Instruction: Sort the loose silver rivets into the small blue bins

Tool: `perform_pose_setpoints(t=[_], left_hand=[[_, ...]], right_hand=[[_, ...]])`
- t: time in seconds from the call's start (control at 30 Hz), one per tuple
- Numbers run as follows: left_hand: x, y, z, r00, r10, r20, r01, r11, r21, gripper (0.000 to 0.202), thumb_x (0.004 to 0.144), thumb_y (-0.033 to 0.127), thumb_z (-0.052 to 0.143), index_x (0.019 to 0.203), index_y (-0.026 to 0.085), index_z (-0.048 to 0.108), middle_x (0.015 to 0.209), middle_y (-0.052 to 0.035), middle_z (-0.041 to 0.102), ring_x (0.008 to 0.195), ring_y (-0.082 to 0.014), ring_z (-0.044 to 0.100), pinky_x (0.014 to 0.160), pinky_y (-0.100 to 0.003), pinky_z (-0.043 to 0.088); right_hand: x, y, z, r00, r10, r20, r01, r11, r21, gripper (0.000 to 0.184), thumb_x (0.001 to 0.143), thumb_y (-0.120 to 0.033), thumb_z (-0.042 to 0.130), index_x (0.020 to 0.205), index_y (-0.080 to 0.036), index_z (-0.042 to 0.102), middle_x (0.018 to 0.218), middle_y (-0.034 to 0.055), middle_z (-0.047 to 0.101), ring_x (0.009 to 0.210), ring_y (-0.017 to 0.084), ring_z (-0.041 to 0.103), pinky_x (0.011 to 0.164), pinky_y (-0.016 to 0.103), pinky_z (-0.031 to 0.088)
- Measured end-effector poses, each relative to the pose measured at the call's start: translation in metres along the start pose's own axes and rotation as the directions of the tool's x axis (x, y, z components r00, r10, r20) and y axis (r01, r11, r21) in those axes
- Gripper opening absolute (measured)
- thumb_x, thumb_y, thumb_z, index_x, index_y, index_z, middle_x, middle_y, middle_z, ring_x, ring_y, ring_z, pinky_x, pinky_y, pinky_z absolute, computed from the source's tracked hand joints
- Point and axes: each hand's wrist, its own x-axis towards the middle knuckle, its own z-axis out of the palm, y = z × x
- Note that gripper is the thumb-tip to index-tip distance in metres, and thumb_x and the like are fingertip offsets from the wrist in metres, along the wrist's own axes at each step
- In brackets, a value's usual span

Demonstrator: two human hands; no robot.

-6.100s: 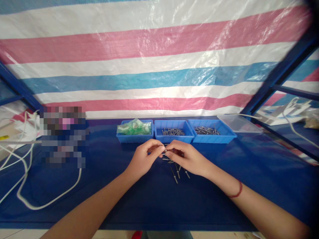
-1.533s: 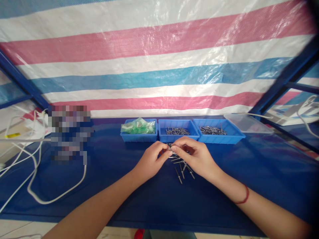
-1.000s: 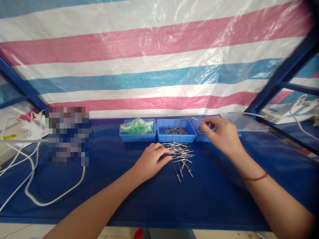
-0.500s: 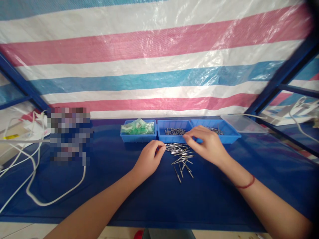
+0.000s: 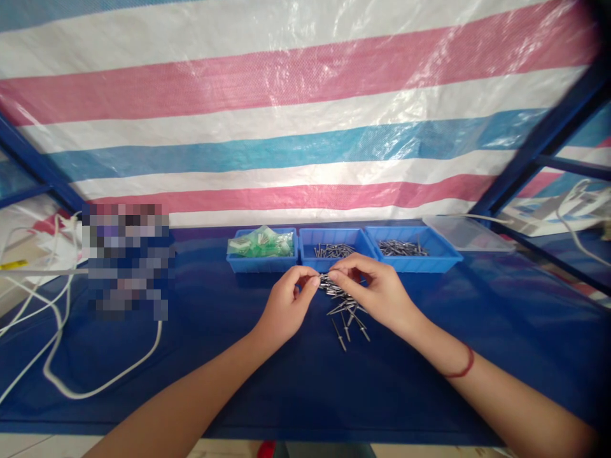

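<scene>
Dozens of slim silver metal rivets lie heaped on the glossy blue surface. Left hand and right hand nearly meet there, each grip pinched almost closed, contents unclear. Rivets look light, stiff, slippery; best taken mid-body.

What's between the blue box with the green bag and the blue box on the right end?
Another blue box sits there, with thin metal pins inside; the head view shows it.

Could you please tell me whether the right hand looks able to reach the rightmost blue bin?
Probably yes: the right hand is near the rightmost blue bin, whose top is open, and nothing visible blocks the way.
</scene>
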Motion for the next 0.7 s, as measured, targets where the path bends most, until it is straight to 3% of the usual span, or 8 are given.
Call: perform_pose_setpoints(t=[0.2, 0.53, 0.63, 0.7], left_hand=[[0.0, -0.002, -0.001, 0.999, 0.006, 0.043, -0.004, 0.999, -0.04, 0.019, 0.089, 0.035, 0.052, 0.094, 0.018, 0.059, 0.088, -0.0024, 0.062, 0.081, -0.0149, 0.057, 0.072, -0.024, 0.046], [0.0, 0.0, -0.004, 0.998, 0.061, -0.03, -0.062, 0.998, -0.023, 0.019, 0.089, 0.036, 0.052, 0.096, 0.019, 0.058, 0.086, -0.0025, 0.062, 0.08, -0.0155, 0.059, 0.074, -0.026, 0.047], [-0.002, 0.003, -0.005, 0.997, 0.076, 0.016, -0.077, 0.995, 0.068, 0.019, 0.089, 0.035, 0.052, 0.098, 0.019, 0.058, 0.085, -0.0016, 0.062, 0.075, -0.0144, 0.057, 0.07, -0.025, 0.045], [-0.003, 0.006, -0.006, 0.988, 0.116, 0.104, -0.133, 0.977, 0.165, 0.018, 0.089, 0.034, 0.053, 0.098, 0.02, 0.06, 0.086, -0.0017, 0.063, 0.079, -0.0155, 0.057, 0.074, -0.027, 0.044]], right_hand=[[-0.001, 0.0, 0.001, 0.999, -0.01, 0.043, 0.009, 0.999, 0.039, 0.016, 0.086, -0.034, 0.058, 0.083, -0.02, 0.066, 0.071, 0.002, 0.058, 0.063, 0.014, 0.05, 0.057, 0.028, 0.042], [0.001, -0.004, -0.001, 0.988, -0.091, 0.128, 0.094, 0.995, -0.013, 0.014, 0.088, -0.03, 0.053, 0.082, -0.02, 0.062, 0.071, 0.002, 0.059, 0.067, 0.015, 0.054, 0.062, 0.03, 0.045], [0.007, -0.002, -0.009, 0.98, -0.143, 0.14, 0.153, 0.986, -0.063, 0.014, 0.088, -0.027, 0.052, 0.079, -0.021, 0.062, 0.078, 0.0032, 0.064, 0.077, 0.017, 0.058, 0.075, 0.033, 0.046], [0.013, 0.005, -0.024, 0.99, -0.126, 0.065, 0.135, 0.978, -0.159, 0.014, 0.088, -0.027, 0.053, 0.078, -0.021, 0.062, 0.082, 0.0037, 0.065, 0.081, 0.018, 0.058, 0.078, 0.034, 0.045]])
